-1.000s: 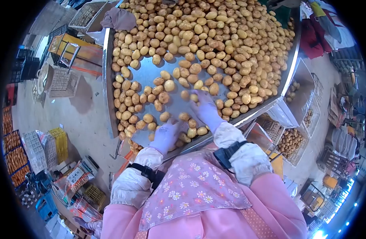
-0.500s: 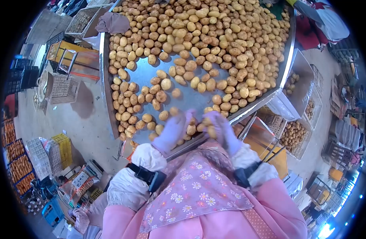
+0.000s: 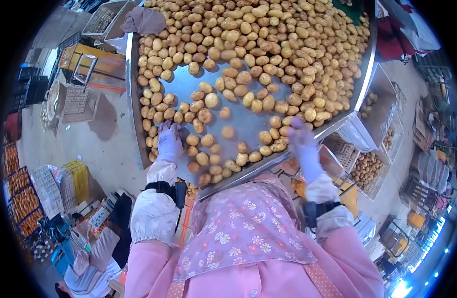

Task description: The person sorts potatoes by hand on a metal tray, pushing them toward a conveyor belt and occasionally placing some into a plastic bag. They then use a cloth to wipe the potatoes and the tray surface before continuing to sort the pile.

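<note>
Yellow-brown potatoes (image 3: 211,101) cover much of a metal sorting table (image 3: 188,83), heaped thickest at its far and right sides. My left hand (image 3: 169,143), in a lilac glove, reaches over the left part of the table. Its fingers are spread forward against several potatoes there, and the palm faces down. Above the right rim, close to the potatoes along that edge, is my right hand (image 3: 303,144) in the same kind of glove. Motion smears its fingers. Between the hands, loose potatoes lie near the front rim, some of them blurred.
A brown cloth (image 3: 144,21) lies on the table's far left corner. Right of the table stand a white-lined bin (image 3: 380,107) and a crate of potatoes (image 3: 366,169). On the left floor are a wicker-like pale crate (image 3: 80,105) and a yellow crate (image 3: 78,179).
My hands were together at the front rim among potatoes. Now the left has moved left and forward, and the right has moved right and forward. Some potatoes near the front have shifted.
</note>
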The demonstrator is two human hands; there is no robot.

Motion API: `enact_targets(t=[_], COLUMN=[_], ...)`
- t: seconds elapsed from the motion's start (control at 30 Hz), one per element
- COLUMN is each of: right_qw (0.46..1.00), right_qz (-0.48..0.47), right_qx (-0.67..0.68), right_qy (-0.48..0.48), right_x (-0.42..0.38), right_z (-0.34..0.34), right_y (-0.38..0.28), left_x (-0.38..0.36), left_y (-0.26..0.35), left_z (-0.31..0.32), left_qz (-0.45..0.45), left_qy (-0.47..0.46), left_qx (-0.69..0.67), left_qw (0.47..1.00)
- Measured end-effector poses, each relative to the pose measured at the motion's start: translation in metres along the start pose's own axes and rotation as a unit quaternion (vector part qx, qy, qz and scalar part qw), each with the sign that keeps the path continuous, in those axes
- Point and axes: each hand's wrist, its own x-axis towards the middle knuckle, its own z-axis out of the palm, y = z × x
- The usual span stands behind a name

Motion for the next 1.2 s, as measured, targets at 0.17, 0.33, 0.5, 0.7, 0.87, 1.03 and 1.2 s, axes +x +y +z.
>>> enact_targets(t=[0.17,0.33,0.5,0.7,0.87,1.03,1.2], right_qw=[0.975,0.87,0.811,0.914,0.961,0.91,0.964], right_qz=[-0.152,0.151,0.237,0.0,-0.173,0.283,-0.047], right_qx=[-0.012,0.328,0.44,0.282,0.09,0.277,-0.255], right_qy=[-0.16,-0.335,-0.302,-0.292,-0.198,-0.122,0.052], right_x=[-0.027,-0.028,-0.046,-0.06,-0.083,-0.097,-0.039], right_z=[0.075,0.077,0.106,0.049,-0.01,-0.131,-0.201], right_y=[-0.036,-0.021,-0.046,-0.001,-0.021,0.038,0.149], left_x=[0.014,0.013,-0.036,-0.032,-0.049,-0.059,-0.053], left_y=[-0.017,0.019,0.193,0.233,0.277,0.265,0.171], left_z=[-0.025,-0.031,-0.067,-0.072,-0.049,-0.037,-0.014], left_qz=[-0.014,-0.149,0.076,0.234,0.319,0.416,0.327], left_qy=[-0.023,0.029,-0.13,-0.087,-0.183,-0.183,-0.223], left_qx=[-0.037,-0.344,-0.426,-0.345,-0.345,-0.293,-0.074], left_qw=[0.999,0.927,0.892,0.905,0.863,0.841,0.915])
